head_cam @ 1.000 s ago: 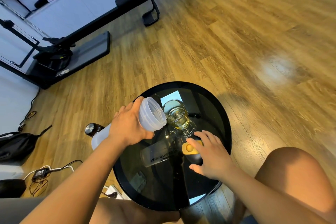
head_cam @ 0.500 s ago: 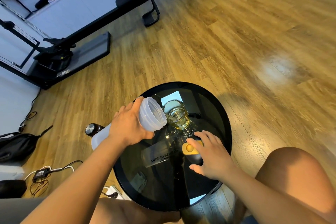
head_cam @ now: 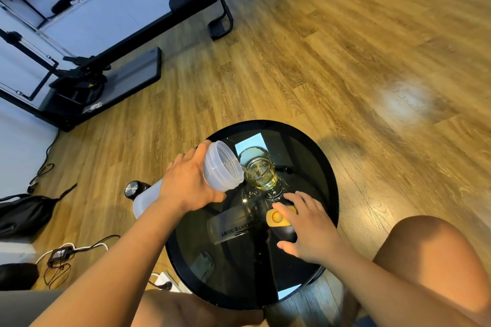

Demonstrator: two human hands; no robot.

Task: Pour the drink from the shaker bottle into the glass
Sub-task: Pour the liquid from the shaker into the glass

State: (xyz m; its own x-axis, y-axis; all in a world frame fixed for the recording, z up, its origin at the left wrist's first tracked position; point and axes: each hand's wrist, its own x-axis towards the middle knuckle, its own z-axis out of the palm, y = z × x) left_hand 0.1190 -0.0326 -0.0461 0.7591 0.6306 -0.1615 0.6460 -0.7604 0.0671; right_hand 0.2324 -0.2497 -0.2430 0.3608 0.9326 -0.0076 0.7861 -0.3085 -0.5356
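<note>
My left hand (head_cam: 187,184) grips a translucent white shaker bottle (head_cam: 221,164), tilted nearly flat with its open mouth at the rim of a clear glass (head_cam: 259,171). The glass stands on a round black glass table (head_cam: 326,188) and holds yellowish liquid. My right hand (head_cam: 309,225) rests flat on the tabletop with fingers spread, lying over the bottle's black lid with a yellow flip cap (head_cam: 277,218). The bottle's mirror image with lettering shows in the tabletop.
A dark flask with a metal cap (head_cam: 134,189) stands on the wooden floor left of the table. Cables and a power strip (head_cam: 166,283) lie at lower left, a black bag (head_cam: 22,216) beside them. Black exercise equipment (head_cam: 106,71) fills the far left. My knees flank the table.
Almost nothing has moved. The bottle stays tilted at the glass, and the liquid in the glass looks slightly higher.
</note>
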